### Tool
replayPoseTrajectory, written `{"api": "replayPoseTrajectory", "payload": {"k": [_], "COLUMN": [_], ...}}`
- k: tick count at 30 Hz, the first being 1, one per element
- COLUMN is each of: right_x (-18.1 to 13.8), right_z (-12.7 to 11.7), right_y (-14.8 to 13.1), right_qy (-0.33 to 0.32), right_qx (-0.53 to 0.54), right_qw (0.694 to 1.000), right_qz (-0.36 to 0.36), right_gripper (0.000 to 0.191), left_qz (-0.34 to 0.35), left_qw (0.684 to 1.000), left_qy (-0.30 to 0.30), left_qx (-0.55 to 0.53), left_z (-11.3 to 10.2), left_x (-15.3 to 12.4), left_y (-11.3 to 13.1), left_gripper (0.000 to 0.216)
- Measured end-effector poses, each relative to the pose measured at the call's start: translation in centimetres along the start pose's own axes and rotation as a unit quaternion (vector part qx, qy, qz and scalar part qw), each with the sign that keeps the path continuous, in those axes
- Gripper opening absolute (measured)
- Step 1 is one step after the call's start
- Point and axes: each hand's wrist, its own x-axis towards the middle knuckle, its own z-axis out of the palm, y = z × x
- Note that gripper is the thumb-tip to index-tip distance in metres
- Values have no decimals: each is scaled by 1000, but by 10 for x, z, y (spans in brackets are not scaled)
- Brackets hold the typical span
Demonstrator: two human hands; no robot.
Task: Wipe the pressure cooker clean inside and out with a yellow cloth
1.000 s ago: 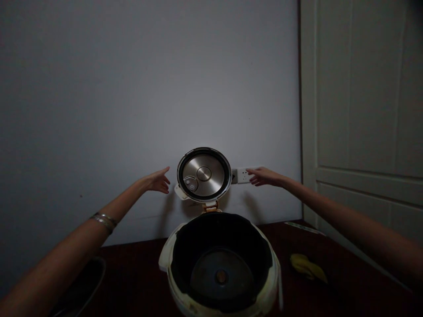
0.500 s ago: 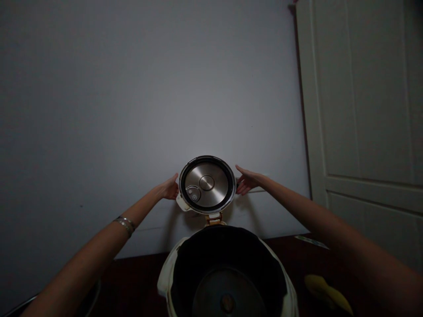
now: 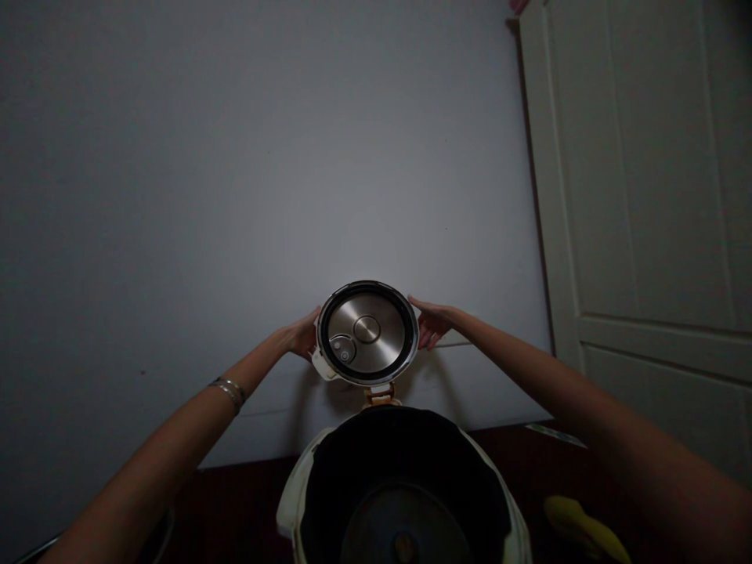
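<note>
A white electric pressure cooker (image 3: 294, 489) stands in front of me with its lid (image 3: 381, 345) raised on a hinge at the back. The lid's round metal underside faces me, with a dark seal around it. My left hand (image 3: 304, 334) grips the lid's left edge, its fingertips partly hidden behind it. On the opposite edge, my right hand (image 3: 433, 322) has its thumb at the rim and its fingers reaching behind. Inside the cooker's dark body I see no inner pot; a small round piece (image 3: 404, 544) shows at the bottom centre.
A yellow object, perhaps a cloth or a banana (image 3: 584, 526), lies right of the cooker on the dark red tabletop (image 3: 235, 501). Behind the cooker rises a pale wall (image 3: 352, 157). A panelled door (image 3: 646, 196) is at the right. A flat strip (image 3: 555, 433) lies near the wall.
Both hands have closed in on the lid from the sides. My right thumb has come to the rim, and my left fingers have slipped further behind the edge. The lid stays raised.
</note>
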Motion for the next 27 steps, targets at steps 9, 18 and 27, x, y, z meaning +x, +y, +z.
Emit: {"api": "replayPoseTrajectory", "payload": {"k": [9,18,27], "right_x": [16,26,31], "right_z": [-11,-29,-34], "right_y": [-3,-1,2], "right_qy": [-79,-188,-233], "right_qx": [25,47,58], "right_qw": [996,981,970], "right_qz": [32,30,27], "right_gripper": [115,115,115], "left_qz": [-68,-97,-122], "left_qw": [892,889,893], "left_qy": [-411,-417,-419], "left_qx": [178,162,107], "left_z": [-28,-32,-37], "left_x": [17,18,27], "left_y": [6,8,3], "left_gripper": [103,111,108]}}
